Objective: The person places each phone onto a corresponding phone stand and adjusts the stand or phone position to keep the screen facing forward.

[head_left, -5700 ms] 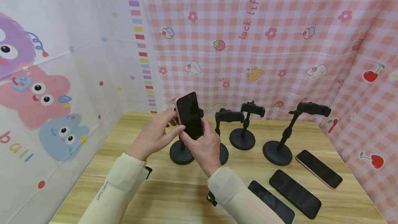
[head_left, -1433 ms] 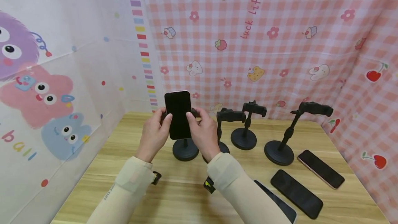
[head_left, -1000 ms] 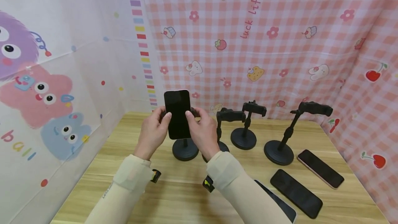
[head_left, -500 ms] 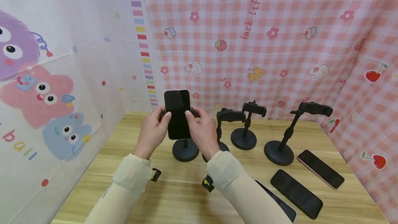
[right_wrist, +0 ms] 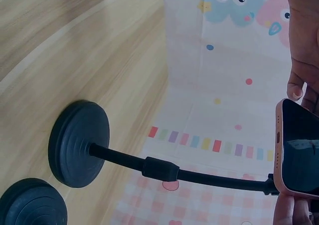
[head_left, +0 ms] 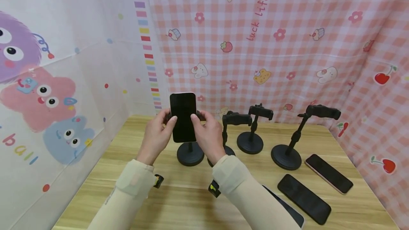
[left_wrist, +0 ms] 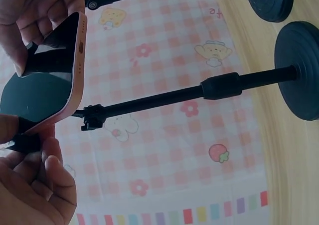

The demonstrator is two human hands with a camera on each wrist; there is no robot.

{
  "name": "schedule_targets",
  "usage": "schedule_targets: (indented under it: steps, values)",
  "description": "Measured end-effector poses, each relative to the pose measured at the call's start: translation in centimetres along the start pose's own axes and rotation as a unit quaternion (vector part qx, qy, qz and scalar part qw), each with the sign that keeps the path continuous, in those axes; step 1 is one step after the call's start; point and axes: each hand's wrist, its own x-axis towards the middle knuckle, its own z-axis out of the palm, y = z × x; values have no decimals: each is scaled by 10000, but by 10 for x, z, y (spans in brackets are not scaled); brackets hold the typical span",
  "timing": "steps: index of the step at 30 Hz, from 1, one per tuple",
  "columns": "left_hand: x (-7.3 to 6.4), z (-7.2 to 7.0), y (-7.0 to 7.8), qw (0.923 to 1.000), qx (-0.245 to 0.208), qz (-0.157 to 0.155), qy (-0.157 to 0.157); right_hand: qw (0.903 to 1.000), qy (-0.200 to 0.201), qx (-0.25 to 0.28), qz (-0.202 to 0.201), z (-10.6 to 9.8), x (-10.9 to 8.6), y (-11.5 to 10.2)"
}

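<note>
A smartphone (head_left: 183,105) with a dark screen and pink edge stands nearly upright at the head of the leftmost black phone stand (head_left: 190,154). My left hand (head_left: 156,136) grips its left edge, thumb on the front and fingers curled behind. On the other edge, my right hand (head_left: 209,136) holds it the same way. Both thumbs lie at about mid-height of the screen. In the left wrist view, the stand's pole (left_wrist: 154,101) runs up to a joint behind the phone. Most of the clamp is hidden by the phone and fingers; a black clamp end (left_wrist: 25,142) shows at my left fingers.
Three more black stands with clamps, including one at the back (head_left: 250,142) and one at the right (head_left: 286,156), stand on the wooden table (head_left: 179,201). Three phones lie at the right: a pink-edged one (head_left: 329,173), a black one (head_left: 304,198) and one partly under my right sleeve (head_left: 287,208).
Compared with several seconds ago, the phone has gone from tilted to nearly upright and slightly left, and my right hand has shifted from its lower corner to its right edge. Little differs over the last second.
</note>
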Motion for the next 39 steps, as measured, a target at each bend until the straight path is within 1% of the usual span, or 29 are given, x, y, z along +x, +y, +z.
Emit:
schedule_targets:
  steps: [6, 13, 19, 23, 30, 36, 39]
  values:
    - [0, -3, -2, 9998, -64, 117, -143, 10000, -47, 84, -23, 0, 0, 0]
    - [2, 0, -11, 9994, -64, 346, -34, 9998, -47, 91, -188, 4, 2, 4]
    - [5, 4, -16, 9987, -46, 502, -46, 9996, -73, -45, -280, 6, 5, 9]
    - [7, 4, -17, 9988, 26, 488, -71, 9996, -107, -31, -254, 7, 7, 9]
    - [13, 3, -17, 9991, 66, 407, -86, 9999, -151, 24, -30, 8, 12, 7]
    - [17, 7, -19, 9994, 60, 340, -33, 9999, -134, -34, -50, 9, 17, 9]
    - [19, 8, -20, 9995, 113, 284, -66, 9998, -159, -47, -51, 10, 18, 10]
